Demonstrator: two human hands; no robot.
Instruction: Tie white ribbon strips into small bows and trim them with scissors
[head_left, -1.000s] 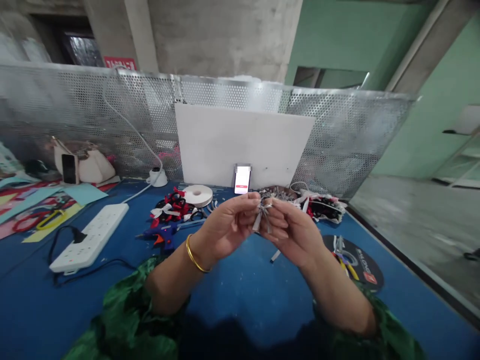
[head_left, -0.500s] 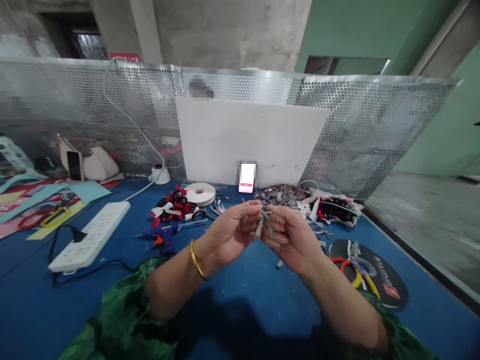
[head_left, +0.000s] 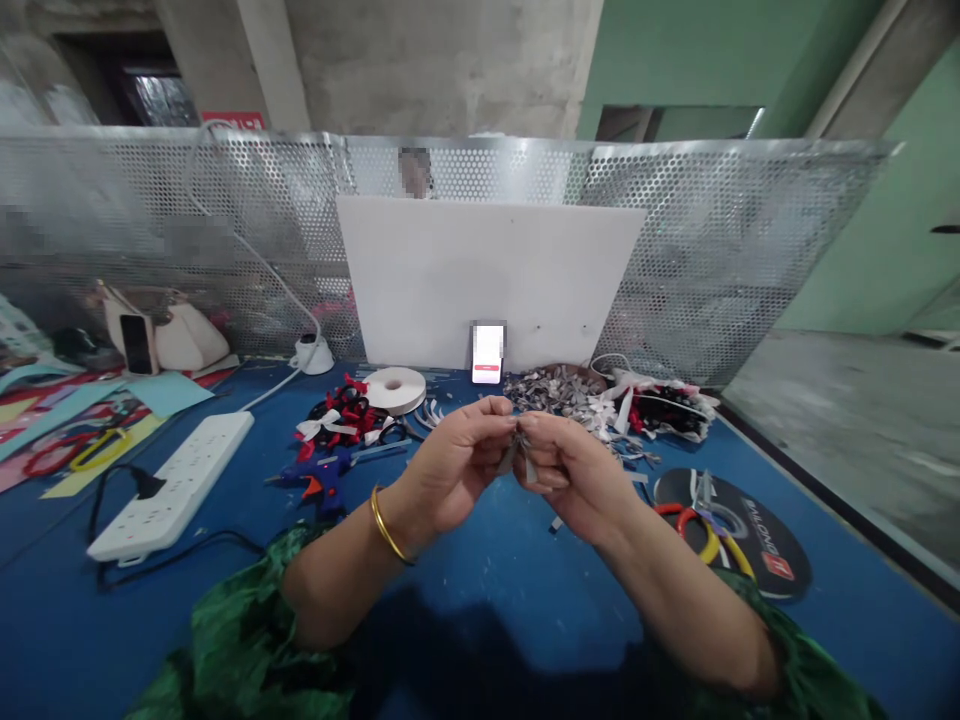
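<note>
A small grey ribbon bow (head_left: pixel 519 455) is held up over the blue table between my two hands, its tails hanging down. My left hand (head_left: pixel 466 462) pinches it from the left with thumb and fingertips. From the right, the fingers of my right hand (head_left: pixel 566 462) are closed on the same bow. The fingertips of both hands nearly meet and cover the bow's upper part. Behind the hands lies a pile of grey ribbon pieces (head_left: pixel 559 390).
Left of my hands are a blue glue gun (head_left: pixel 324 478), red and black bows (head_left: pixel 349 408), a white ribbon roll (head_left: pixel 395 390) and a power strip (head_left: pixel 172 488). A lit phone (head_left: pixel 487 355) leans on a white board (head_left: pixel 487 270). Scissors (head_left: pixel 705 535) lie right on a dark mat (head_left: pixel 772 560).
The view has shifted slightly. My fingertips have drawn closer over the top of the bow, and less of its upper part shows.
</note>
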